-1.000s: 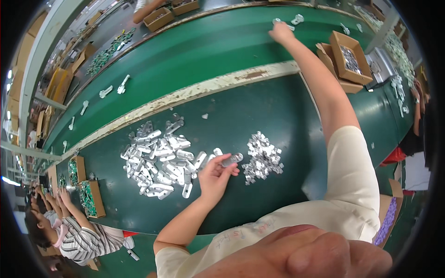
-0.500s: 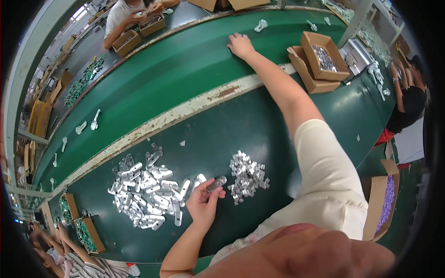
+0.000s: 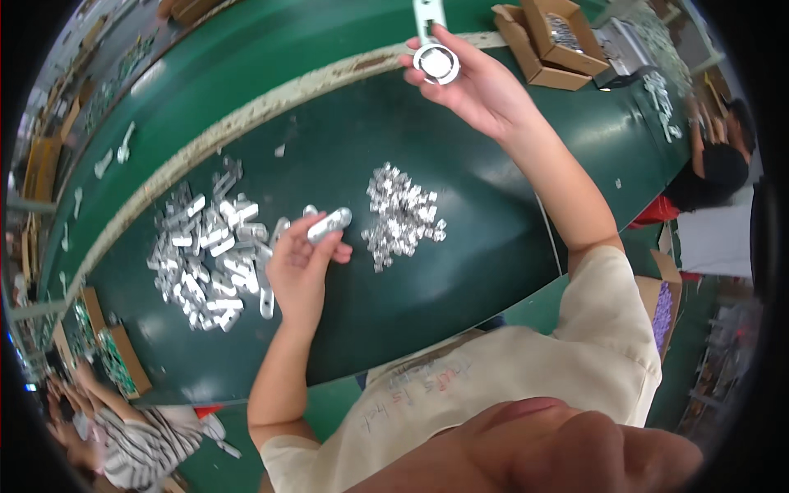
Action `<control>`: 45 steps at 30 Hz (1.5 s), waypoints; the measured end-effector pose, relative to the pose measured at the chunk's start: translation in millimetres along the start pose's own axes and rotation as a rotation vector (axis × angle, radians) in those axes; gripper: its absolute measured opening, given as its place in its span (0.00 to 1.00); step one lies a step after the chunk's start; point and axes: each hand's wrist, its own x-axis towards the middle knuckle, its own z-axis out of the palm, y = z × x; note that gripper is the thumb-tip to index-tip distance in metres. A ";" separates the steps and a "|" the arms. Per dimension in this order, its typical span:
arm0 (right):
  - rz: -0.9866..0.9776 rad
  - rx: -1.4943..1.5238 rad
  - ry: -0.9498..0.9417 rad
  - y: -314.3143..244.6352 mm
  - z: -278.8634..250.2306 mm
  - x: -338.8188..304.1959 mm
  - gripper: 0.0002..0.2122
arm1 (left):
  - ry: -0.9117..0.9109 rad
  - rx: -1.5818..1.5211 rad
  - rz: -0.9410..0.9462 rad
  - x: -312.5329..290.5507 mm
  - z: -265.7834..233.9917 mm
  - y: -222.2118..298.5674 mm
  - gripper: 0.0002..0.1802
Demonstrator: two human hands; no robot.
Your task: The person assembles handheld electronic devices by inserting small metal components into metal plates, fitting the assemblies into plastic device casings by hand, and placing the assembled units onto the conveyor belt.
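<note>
Silver oblong piece [image 3: 330, 225] and white ring-ended part [image 3: 436, 62]: both off the surface, one per hand, over the dark green counter [image 3: 485, 230], which fills most of the view. Beyond it, brighter green strip [image 3: 279, 45], split off by a worn cream rail [image 3: 288, 92].

Co-worker in striped top [image 3: 156, 444] at lower left; another in dark clothes [image 3: 715, 177] at far right.

Stacked cardboard boxes [image 3: 560, 78] at upper right, the upper one holding small metal bits. Box with green parts [image 3: 134, 359] at the left end, box with purple pieces [image 3: 674, 275] at lower right.

Loose pile of silver pieces [image 3: 215, 251] left of centre, more of the same kind as the held one. Smaller pile of bright metal bits [image 3: 403, 215] to its right, clear gap between.

Right hand [image 3: 485, 94]: fingers curled around the white part near the rail, ring end facing up, stem running out past the top edge. Left hand [image 3: 297, 267]: thumb and fingers closed on the silver piece, between the two piles as seen from above; height can't tell.

White parts [image 3: 125, 148] on the strip, far left. Pale chip [image 3: 280, 150] on the counter near the rail.
</note>
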 end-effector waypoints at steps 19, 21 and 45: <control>-0.630 -1.653 -0.528 71.0 58.6 -65.0 0.19 | -0.162 -0.058 0.046 -18.6 1.0 14.8 0.18; -0.623 -1.654 -0.535 73.2 57.1 -64.1 0.18 | -0.170 -0.046 0.029 -19.5 1.8 15.1 0.18; -0.007 -0.972 -0.224 88.6 53.4 -73.1 0.26 | -0.052 -0.150 -0.008 -19.9 10.6 23.2 0.08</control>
